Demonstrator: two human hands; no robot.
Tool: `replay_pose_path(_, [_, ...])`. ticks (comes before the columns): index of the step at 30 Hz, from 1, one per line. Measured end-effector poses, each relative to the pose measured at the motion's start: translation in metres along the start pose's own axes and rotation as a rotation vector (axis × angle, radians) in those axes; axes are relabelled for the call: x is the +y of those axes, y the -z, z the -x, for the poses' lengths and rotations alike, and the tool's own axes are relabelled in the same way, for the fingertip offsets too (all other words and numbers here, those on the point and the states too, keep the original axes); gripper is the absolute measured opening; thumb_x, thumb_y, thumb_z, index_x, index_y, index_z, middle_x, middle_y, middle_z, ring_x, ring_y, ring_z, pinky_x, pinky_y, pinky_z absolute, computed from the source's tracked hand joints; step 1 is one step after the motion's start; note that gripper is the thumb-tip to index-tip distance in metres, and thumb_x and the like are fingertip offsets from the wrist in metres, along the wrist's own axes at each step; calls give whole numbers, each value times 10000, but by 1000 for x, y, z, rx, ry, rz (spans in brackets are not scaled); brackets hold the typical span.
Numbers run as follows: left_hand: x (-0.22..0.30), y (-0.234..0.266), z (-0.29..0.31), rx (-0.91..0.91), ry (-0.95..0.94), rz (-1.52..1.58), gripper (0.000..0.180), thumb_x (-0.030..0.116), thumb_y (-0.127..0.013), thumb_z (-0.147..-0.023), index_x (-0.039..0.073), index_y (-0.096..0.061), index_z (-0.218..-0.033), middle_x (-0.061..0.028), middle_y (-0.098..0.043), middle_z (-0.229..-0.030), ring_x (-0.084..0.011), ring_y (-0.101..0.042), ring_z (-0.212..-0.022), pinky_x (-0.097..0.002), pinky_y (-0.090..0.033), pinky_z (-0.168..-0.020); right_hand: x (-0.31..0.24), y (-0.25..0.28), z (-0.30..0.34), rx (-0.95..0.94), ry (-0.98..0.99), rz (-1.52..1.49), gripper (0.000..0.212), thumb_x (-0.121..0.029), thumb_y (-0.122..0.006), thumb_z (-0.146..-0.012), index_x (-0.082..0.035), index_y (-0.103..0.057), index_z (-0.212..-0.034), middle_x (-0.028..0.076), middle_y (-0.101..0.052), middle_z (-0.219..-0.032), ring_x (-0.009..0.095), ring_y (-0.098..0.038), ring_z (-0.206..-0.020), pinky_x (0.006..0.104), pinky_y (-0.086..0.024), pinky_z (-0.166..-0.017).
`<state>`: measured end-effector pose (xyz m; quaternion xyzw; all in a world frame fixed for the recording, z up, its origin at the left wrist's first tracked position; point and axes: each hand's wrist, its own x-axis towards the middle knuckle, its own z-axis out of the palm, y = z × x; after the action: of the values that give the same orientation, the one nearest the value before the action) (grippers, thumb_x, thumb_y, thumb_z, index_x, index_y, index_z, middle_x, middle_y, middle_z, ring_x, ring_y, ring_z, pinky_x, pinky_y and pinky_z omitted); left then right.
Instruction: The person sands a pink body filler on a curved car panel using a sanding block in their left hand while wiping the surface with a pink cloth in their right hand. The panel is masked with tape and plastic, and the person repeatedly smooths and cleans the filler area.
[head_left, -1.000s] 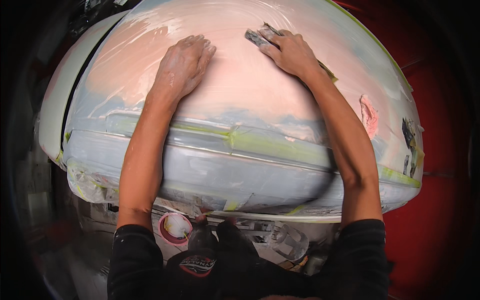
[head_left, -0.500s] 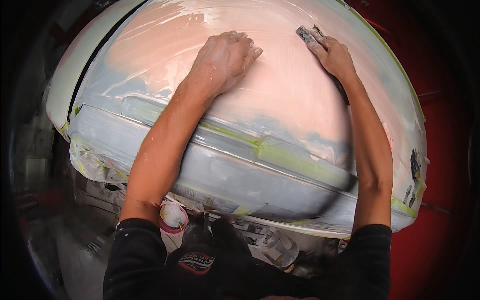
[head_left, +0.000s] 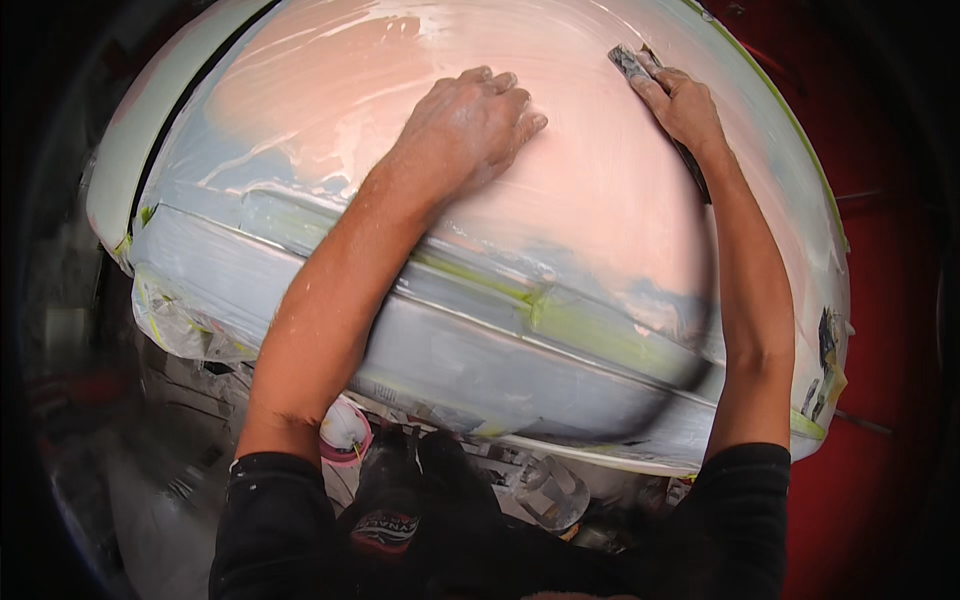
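Note:
A large curved car body panel (head_left: 590,170) fills the middle, coated in pale pink and grey with wet, glossy streaks. My left hand (head_left: 470,125) rests palm down on its pink area, fingers loosely bent and slightly apart, with nothing seen in it. Farther right, my right hand (head_left: 688,108) grips a sanding block (head_left: 628,62) wrapped in dark, worn paper and lies against the panel. A dark edge shows below that wrist, and the block's underside is hidden. Both hands are dusted with pale residue.
A ridge with yellow-green patches (head_left: 585,322) crosses the panel's near side. Plastic sheeting (head_left: 180,315) hangs at the left. On the floor stand a pink-rimmed bucket (head_left: 345,430) and a clear container (head_left: 553,494). Red surfaces (head_left: 868,400) lie to the right.
My left hand has slid a little to the right over the panel. The right hand, still holding the block, has also shifted slightly right.

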<state>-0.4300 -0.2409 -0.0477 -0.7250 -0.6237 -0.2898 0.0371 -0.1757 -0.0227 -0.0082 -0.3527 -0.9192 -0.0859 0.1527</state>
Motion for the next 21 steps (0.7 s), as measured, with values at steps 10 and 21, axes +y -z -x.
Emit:
replay_pose_path(10, [-2, 9, 11, -75, 132, -57, 435, 379, -534, -1040, -9, -688, -1161, -230, -652, -1322, -414, -562, -1298, -500, -455, -1074, -88, 49, 112, -111, 247, -125, 469, -355, -729, -920, -181, -690, -1353, 240, -555, -1447, 407, -595, -1122, 479, -497, -1021])
replay_pose_path(21, [-11, 3, 14, 60, 106, -14, 319, 279, -565, -1014, -3, -712, -1041, -184, -697, -1173, -364, -620, -1189, -463, -483, -1027, -70, 18, 13, -34, 109, -175, 462, -359, -643, -959, -64, -684, -1312, 317, -648, -1242, 501, -645, -1061, 461, -515, -959])
